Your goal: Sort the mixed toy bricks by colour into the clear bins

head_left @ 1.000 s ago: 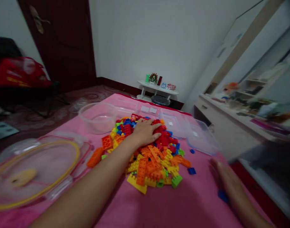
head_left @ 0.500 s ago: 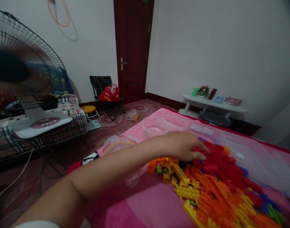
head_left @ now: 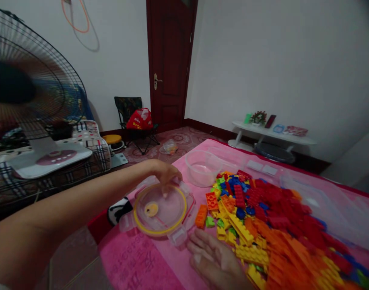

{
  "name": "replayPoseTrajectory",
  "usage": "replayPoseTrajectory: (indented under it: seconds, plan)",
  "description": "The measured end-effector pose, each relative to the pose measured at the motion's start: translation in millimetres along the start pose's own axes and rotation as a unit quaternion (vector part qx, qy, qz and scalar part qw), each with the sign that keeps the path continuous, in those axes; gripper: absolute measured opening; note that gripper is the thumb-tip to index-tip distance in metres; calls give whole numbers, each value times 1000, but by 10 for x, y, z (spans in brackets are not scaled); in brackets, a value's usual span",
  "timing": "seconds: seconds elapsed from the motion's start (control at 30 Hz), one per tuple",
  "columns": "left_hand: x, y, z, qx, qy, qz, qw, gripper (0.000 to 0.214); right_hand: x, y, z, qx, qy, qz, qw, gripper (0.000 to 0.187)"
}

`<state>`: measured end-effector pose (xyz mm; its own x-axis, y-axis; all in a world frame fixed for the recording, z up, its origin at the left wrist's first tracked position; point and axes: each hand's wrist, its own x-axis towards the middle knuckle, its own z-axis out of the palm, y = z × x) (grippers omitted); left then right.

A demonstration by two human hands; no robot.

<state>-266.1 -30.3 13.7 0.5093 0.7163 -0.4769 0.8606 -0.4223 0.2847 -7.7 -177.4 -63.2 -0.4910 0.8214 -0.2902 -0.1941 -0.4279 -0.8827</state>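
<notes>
At the far rim of a clear round container lid (head_left: 169, 207) with a yellow seal and side clips, my left hand (head_left: 168, 175) has its fingers bent over the edge, gripping it. A pink-edged clear piece (head_left: 190, 207) shows partly from beneath that lid. My right hand (head_left: 217, 257) lies low over the pink cloth, fingers stretched out and holding nothing. It is just in front of the lid's near clip, beside an orange brick (head_left: 201, 216) and yellow toy bricks (head_left: 252, 254). Red bricks (head_left: 277, 205) are heaped farther right.
A clear round tub (head_left: 202, 169) stands behind the bricks. Clear plastic sheeting or boxes (head_left: 320, 205) lie along the right of the pink-covered table (head_left: 136, 257). A fan (head_left: 36, 92) stands at left; a low white shelf (head_left: 275, 131) is against the wall.
My left hand has moved left from over the brick pile to the lid's far rim. My right hand has come into view at the near side. The view has shifted slightly.
</notes>
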Motion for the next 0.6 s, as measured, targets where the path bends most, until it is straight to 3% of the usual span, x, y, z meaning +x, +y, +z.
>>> replayPoseTrajectory:
  seconds: [0.27,0.43,0.5,0.6]
  plan:
    - [42,-73,78,-29,22,29,999,91,162,154,154,165,44,32,985,57]
    - [-57,18,99,85,82,7,993,81,199,172,257,152,9,10,988,55]
    - [-103,82,94,132,134,27,982,74,219,162,297,140,-3,6,990,52]
    - [-190,145,69,134,153,58,977,64,252,149,355,126,-40,14,991,48]
